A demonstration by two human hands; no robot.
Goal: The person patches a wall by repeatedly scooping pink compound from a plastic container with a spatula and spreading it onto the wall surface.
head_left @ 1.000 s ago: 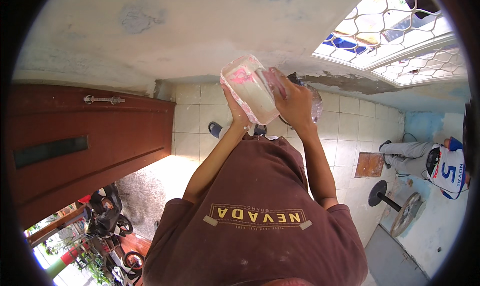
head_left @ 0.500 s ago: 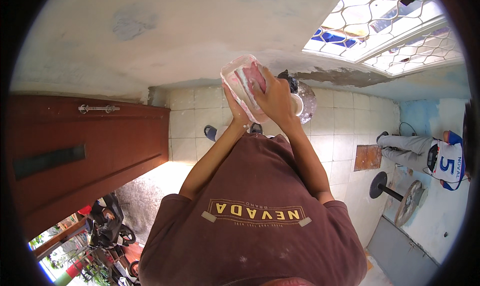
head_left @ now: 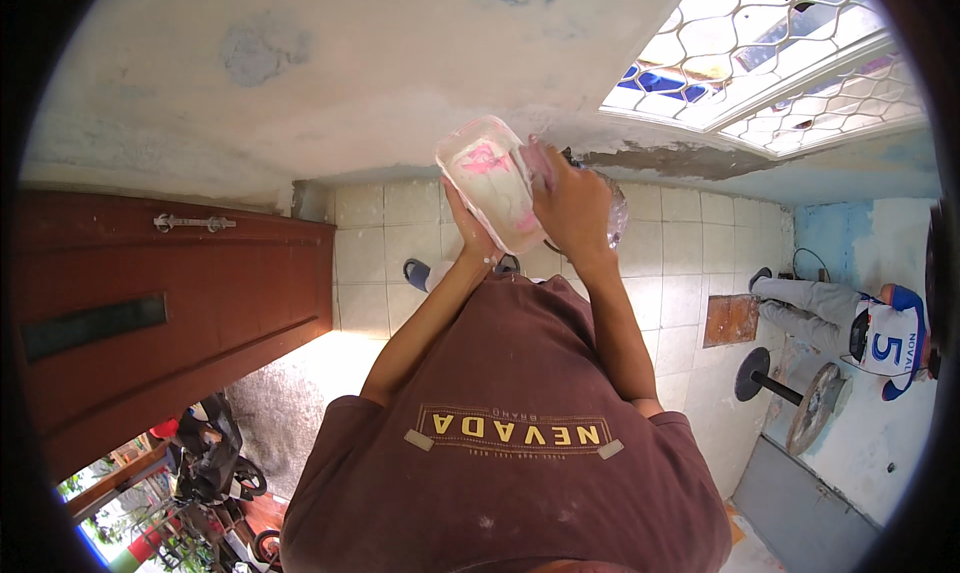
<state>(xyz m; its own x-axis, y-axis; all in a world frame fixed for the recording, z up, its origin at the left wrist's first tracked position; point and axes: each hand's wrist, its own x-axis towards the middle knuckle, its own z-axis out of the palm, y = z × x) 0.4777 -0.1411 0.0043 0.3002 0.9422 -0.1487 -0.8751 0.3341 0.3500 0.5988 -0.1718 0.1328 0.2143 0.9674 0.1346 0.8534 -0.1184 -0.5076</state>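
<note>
My left hand (head_left: 470,225) grips a rectangular clear plastic tub (head_left: 511,225) from its left side, close in front of the wall. Inside lies white paste (head_left: 497,188) with a pink patch (head_left: 484,158) near the far end. At the tub's right rim, my right hand (head_left: 578,208) is closed round a flat pink spreader (head_left: 541,164). The spreader is tilted and blurred, and the fingers hide much of it.
Ahead stands a patchy plastered wall (head_left: 350,83), with a grilled window (head_left: 750,53) at upper right. Behind my right hand is a round speckled surface (head_left: 619,218), partly hidden. A red-brown door (head_left: 200,293) is at left. Another person (head_left: 850,318) stands at right, near a round-topped stand (head_left: 775,388).
My right hand has lifted the pink spreader out of the tub and moved to the right rim, baring the white paste and pink patch. My left hand holds the tub nearly in place.
</note>
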